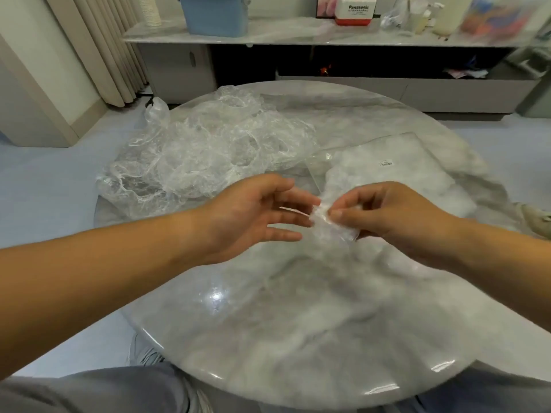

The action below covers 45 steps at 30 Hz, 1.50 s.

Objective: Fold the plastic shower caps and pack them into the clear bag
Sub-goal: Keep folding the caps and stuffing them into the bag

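Observation:
A heap of crumpled clear shower caps (208, 150) lies on the left half of the round marble table (298, 323). A clear bag (396, 171) with a small white label lies flat on the right, with folded caps showing white inside it. My right hand (396, 216) pinches a small folded shower cap (331, 225) between thumb and fingers, just above the table near the bag's near corner. My left hand (253, 216) hovers beside it with fingers straight and spread, the fingertips at the cap's left edge.
Behind the table a low cabinet carries a marble shelf (298, 37) with a blue bin (216, 14), a white and red box (356, 10) and bottles. Curtains (104, 49) hang at the left. My knees and a shoe (146, 353) show below the table edge.

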Motion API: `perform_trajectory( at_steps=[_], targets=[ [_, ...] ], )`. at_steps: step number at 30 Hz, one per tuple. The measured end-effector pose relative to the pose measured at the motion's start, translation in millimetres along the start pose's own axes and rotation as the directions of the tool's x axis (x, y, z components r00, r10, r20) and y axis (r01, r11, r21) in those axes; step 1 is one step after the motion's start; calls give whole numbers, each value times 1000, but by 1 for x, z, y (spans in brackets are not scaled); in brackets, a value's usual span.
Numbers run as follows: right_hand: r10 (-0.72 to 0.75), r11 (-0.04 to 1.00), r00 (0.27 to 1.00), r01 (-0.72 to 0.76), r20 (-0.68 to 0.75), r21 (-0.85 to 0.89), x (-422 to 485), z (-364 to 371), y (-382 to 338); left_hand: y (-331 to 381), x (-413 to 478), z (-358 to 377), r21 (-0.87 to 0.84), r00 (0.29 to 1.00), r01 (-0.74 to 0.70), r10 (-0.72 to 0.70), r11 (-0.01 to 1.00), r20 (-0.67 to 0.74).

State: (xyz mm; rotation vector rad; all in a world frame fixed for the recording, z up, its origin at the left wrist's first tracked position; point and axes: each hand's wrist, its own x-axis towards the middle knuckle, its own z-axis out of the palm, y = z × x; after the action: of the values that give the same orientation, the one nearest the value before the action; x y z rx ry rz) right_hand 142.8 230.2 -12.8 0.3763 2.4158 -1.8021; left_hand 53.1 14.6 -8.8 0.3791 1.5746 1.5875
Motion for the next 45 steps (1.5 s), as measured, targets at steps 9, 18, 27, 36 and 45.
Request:
perform_trajectory(
  at_steps=[9,18,27,36,45],
  targets=[
    [251,967,956,-242,-150,77,-49,-99,55,-25,41,87,893,919,-364,-51,262,390],
    [384,923,922,-382,45,-36,-64,-102,93,-50,61,109,874,901,-424,-14,-237,434],
    [378,477,925,-225,32,850,-43,-64,94,-54,56,113,848,864,-483,37,-219,502],
    [381,364,924,-138,-12,921,-39,-63,87,-56,59,96,786,791,-592,61,-181,609],
    [429,338,894,-26,-129,941,-51,-57,81,-51,67,93,811,810,-558,94,-175,578]
  ],
)
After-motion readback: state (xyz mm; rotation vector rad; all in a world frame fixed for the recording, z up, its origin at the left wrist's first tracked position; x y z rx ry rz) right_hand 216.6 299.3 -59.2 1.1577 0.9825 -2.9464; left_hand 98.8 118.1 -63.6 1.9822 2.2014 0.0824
